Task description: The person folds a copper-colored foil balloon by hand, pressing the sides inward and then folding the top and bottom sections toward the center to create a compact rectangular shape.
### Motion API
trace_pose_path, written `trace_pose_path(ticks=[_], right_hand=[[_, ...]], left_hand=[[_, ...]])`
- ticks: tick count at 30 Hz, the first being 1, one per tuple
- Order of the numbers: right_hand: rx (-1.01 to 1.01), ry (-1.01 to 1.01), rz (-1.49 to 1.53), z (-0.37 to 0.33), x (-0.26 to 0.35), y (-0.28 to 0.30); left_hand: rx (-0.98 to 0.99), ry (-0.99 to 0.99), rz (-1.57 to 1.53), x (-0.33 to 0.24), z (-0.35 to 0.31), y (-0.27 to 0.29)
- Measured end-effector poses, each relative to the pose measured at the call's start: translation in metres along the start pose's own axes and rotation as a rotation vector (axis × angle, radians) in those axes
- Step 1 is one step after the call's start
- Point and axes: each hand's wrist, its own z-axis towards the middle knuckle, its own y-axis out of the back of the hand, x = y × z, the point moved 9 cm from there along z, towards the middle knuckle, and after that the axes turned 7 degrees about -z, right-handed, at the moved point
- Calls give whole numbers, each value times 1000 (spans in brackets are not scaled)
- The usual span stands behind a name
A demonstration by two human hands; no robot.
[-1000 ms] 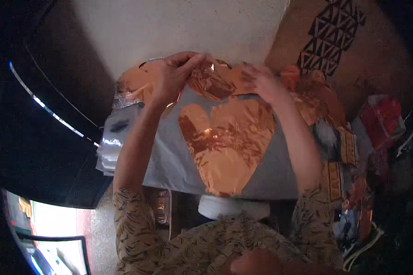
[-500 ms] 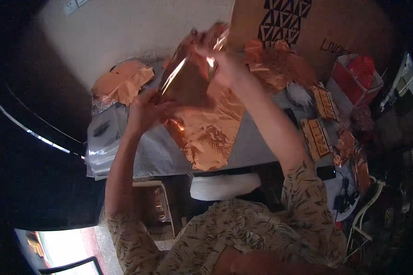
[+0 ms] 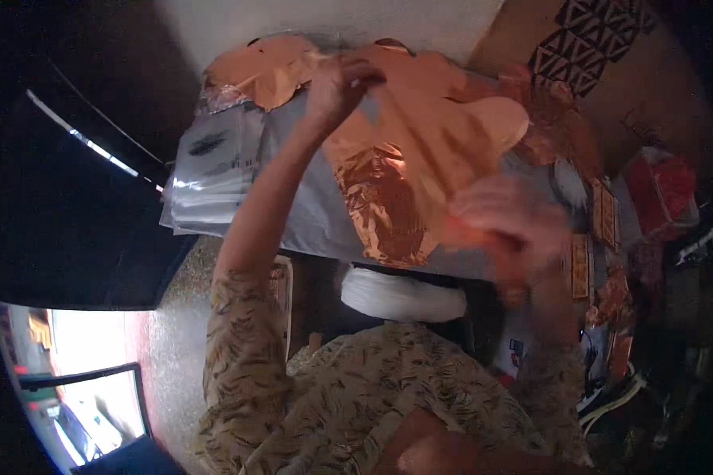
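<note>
A large copper-coloured foil piece with rounded edges, like a flat uninflated foil balloon [image 3: 420, 103], spreads across the grey work surface between my hands. At its far left edge my left hand [image 3: 339, 91] is closed, pinching the foil with thumb and fingers. My right hand [image 3: 519, 214] is smeared by motion at the near right side. It looks closed on the foil, with an orange-copper part showing under the fingers; the exact grip is blurred. Beneath lies a shiny crinkled copper foil piece [image 3: 384, 210], its tip near the table's front edge.
Clear plastic bags [image 3: 214, 178] lie at the left, with another copper foil piece [image 3: 269, 71] behind them. On the right are crumpled foil [image 3: 558, 119], yellow-orange packets [image 3: 606, 212] and a red-and-white box [image 3: 661, 190]. A white roll [image 3: 404, 294] sits below the table's front edge.
My hands have moved apart, the right one down and to the right. The foil, earlier bunched up between them, is now spread wider over the surface. The view has turned too.
</note>
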Motion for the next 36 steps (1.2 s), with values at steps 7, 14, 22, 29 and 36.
trace_pose_path(ticks=[7,14,22,29,36], right_hand=[[79,-142,-212,-123,-61,-120],[228,-373,-53,-164,-93,-173],[131,-378,-5,-156,-105,-157],[499,-575,181,-149,-111,-136],[498,-683,-676,-143,-196,-159]], left_hand=[[139,445,-83,7,-54,-90],[158,724,-106,56,-147,-94],[128,548,-241,-5,-129,-90],[77,495,-189,-15,-137,-91],[91,471,-207,-9,-141,-95]])
